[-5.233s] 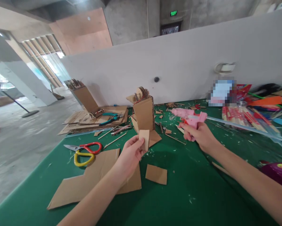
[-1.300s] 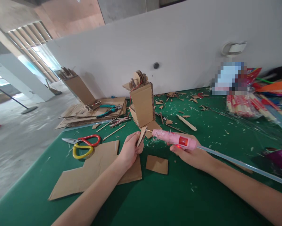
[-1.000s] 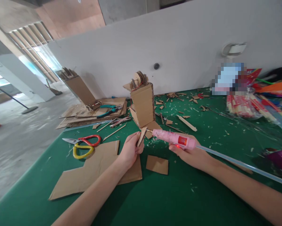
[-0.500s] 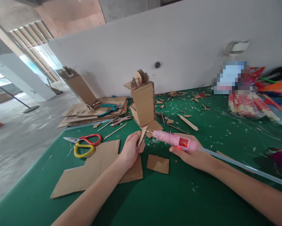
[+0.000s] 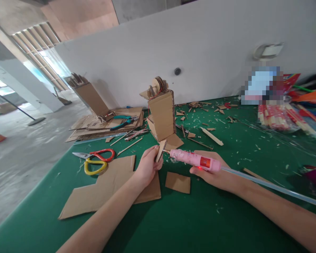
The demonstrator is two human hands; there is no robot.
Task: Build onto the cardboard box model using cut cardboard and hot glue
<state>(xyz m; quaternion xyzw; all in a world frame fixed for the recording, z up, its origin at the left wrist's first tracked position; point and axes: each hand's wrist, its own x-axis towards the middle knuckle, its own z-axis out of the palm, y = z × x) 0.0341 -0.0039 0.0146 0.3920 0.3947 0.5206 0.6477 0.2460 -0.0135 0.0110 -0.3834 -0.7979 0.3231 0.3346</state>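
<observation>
Pinched in my left hand (image 5: 147,167) is a small piece of cardboard (image 5: 160,150), held up on its edge. My right hand (image 5: 210,168) grips a pink hot glue gun (image 5: 191,159) with a red light glowing and a long clear glue stick (image 5: 269,184) running out of its back. The gun's metal nozzle meets, or nearly meets, the edge of the cardboard piece. Just beyond stands a cardboard box structure (image 5: 162,117) topped with round cardboard discs (image 5: 158,85). A flat cardboard rectangle (image 5: 177,182) lies between my arms.
Scissors with red and yellow handles (image 5: 96,161) rest by a large cut cardboard sheet (image 5: 107,186). Teal-handled pliers (image 5: 121,122) lie on stacked cardboard (image 5: 77,125) behind. Scraps (image 5: 195,104) litter the green table (image 5: 200,225); packaged sticks (image 5: 274,116) sit at right.
The glue gun's nozzle has shifted slightly down and left along the cardboard piece's edge. Both hands keep their holds, and the camera view has shifted a little.
</observation>
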